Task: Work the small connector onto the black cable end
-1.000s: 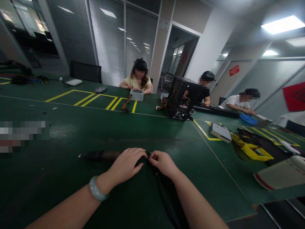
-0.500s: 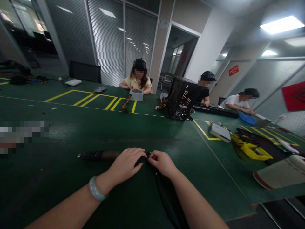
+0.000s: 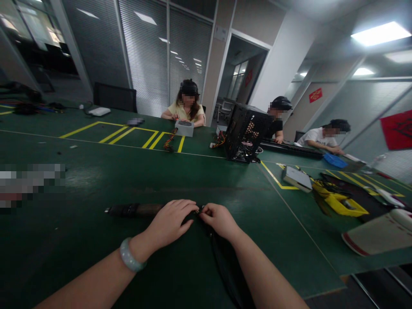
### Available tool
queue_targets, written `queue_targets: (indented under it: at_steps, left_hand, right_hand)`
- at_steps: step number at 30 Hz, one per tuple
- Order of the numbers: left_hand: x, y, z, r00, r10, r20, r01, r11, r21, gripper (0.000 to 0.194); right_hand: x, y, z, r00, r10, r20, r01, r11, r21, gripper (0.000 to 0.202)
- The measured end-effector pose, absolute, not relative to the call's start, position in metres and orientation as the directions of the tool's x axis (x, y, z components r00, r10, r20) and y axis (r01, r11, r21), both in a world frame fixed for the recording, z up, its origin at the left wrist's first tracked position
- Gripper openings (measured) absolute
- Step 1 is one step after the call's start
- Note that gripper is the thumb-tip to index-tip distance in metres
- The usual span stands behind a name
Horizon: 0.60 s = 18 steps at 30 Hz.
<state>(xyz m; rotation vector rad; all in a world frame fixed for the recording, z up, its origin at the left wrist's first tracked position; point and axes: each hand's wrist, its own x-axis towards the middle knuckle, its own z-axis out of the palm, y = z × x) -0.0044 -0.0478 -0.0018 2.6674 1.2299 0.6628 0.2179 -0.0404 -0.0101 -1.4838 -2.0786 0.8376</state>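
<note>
Our left hand [image 3: 172,223] lies palm down with its fingers arched over the right-hand part of a dark cylindrical tool [image 3: 135,210], the thumb set narrowly apart from the fingertips. The tool lies lengthwise on the table [image 3: 96,184]; its visible part has a small shiny metal tip, black ringed sections and a dull brown barrel that runs under our fingers. Our right hand [image 3: 222,221] is curled narrow, thumb against the bent index finger, just beside our left fingertips; a tiny glinting detail shows between the hands, too small to name. A long black strap-like piece [image 3: 223,262], smooth and curving, runs toward us under and beside our right forearm. On our left wrist sits a rounded, pale green bracelet [image 3: 131,256] with light dots.

The table is smooth, dark green and faintly glossy, marked with flat yellow tape [image 3: 80,130]. Beyond our hands stands a black computer case [image 3: 241,135] with a perforated panel. A person across from us has their hands at a boxy grey metal power supply [image 3: 185,128] with coloured wires. To our right are a flat silver metal box [image 3: 296,179], a shallow yellow tray [image 3: 357,209] and a rounded whitish container [image 3: 376,236] with a red band.
</note>
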Motion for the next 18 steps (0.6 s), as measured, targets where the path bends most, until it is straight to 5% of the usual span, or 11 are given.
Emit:
queue_targets:
  at_steps: [18]
  left_hand:
    - [-0.0035, -0.0494, 0.0020, 0.566, 0.760, 0.320, 0.697, -0.648, 0.307, 0.037]
  right_hand:
    - [0.2128, -0.0433, -0.0018, -0.300, 0.954, 0.011, 0.684, 0.223, -0.695, 0.018]
